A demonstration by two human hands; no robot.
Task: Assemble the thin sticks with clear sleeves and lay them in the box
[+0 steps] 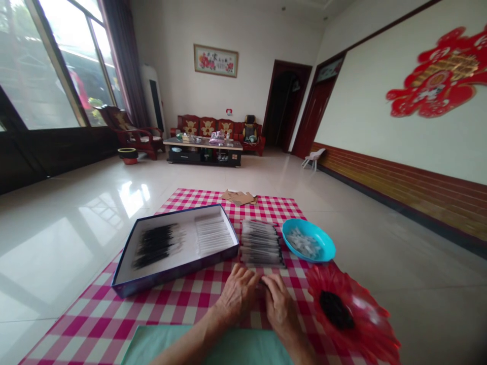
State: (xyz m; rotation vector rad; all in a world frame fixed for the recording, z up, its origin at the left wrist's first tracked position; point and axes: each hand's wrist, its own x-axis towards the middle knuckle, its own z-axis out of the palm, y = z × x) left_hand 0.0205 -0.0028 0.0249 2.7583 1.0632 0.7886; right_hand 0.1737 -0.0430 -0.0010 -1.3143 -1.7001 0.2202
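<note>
My left hand (236,290) and my right hand (280,303) meet fingertip to fingertip over the checked cloth, both closed. Between them shows a small dark pen piece (262,282); the fingers hide most of it. Just beyond lies a row of pens (262,244) with clear barrels and dark ends. To the left, a shallow box (186,260) holds a bundle of black-ended refills (155,246) and a stack of clear pen barrels (213,234). A blue bowl (329,242) with small translucent pieces (303,242) stands at the right. Nearer, a red flower-shaped dish (367,317) contains black pieces (337,309).
The pink-and-white checked tablecloth (91,319) covers the table. A pale green cloth (152,342) lies under my forearms. Torn cardboard (240,197) sits at the far edge. Across the tiled floor are a coffee table (203,145), a wooden sofa and a small chair (314,158).
</note>
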